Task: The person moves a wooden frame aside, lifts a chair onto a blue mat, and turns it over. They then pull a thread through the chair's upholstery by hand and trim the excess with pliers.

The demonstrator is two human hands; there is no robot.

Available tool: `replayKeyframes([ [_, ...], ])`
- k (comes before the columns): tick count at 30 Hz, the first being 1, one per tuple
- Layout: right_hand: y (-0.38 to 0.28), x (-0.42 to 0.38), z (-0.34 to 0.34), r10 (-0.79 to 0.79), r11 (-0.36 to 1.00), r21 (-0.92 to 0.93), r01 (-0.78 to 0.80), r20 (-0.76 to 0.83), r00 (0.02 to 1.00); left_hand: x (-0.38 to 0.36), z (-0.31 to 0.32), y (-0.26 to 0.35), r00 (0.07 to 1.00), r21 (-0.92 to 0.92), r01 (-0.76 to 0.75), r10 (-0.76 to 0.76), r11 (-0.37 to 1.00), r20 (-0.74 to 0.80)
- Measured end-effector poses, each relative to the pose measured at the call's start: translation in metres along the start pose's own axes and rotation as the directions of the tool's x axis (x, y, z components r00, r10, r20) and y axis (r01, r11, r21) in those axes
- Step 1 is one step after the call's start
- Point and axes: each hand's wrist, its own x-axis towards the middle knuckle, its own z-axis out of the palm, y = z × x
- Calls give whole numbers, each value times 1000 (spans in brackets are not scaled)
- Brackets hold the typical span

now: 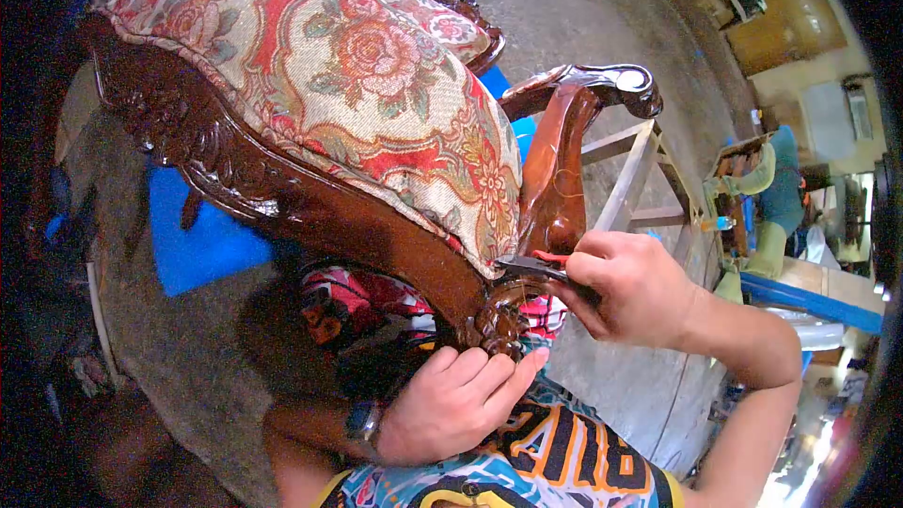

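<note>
A carved dark wood chair point(348, 233) with floral upholstery point(376, 66) lies tilted across the view. My right hand point(625, 287) is closed around a dark pointed tool point(534, 268) with some red at its handle. The tool's tip touches the lower corner of the fabric, where it meets the wood. My left hand point(451, 404), with a watch on the wrist, rests with bent fingers against the carved wooden scroll point(499, 325) just below that corner. Its fingertips are partly hidden at the carving's edge.
Behind the chair lies another floral cushioned piece point(414, 5). Blue sheets point(202, 235) lie on the concrete floor point(602, 0). A pale wooden frame point(630, 174) stands right of the armrest point(611, 85). At far right, a person point(781, 188) is near a blue-edged bench point(809, 301).
</note>
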Motion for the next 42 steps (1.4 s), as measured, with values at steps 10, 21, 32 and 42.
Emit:
replayKeyframes([
  [10,6,-15,10,174,948,264,-176,28,984,2,-2,-1,999,-11,3,-3,1000,32],
  [21,-32,12,-62,91,925,-378,16,265,960,0,-6,-4,999,-30,-16,17,999,33],
  [32,-22,59,-71,104,972,-234,31,543,833,-3,-2,-2,1000,-20,-11,11,1000,21],
  [42,-14,4,4,187,943,261,-205,92,978,-2,-7,-2,999,-17,-10,11,1000,43],
])
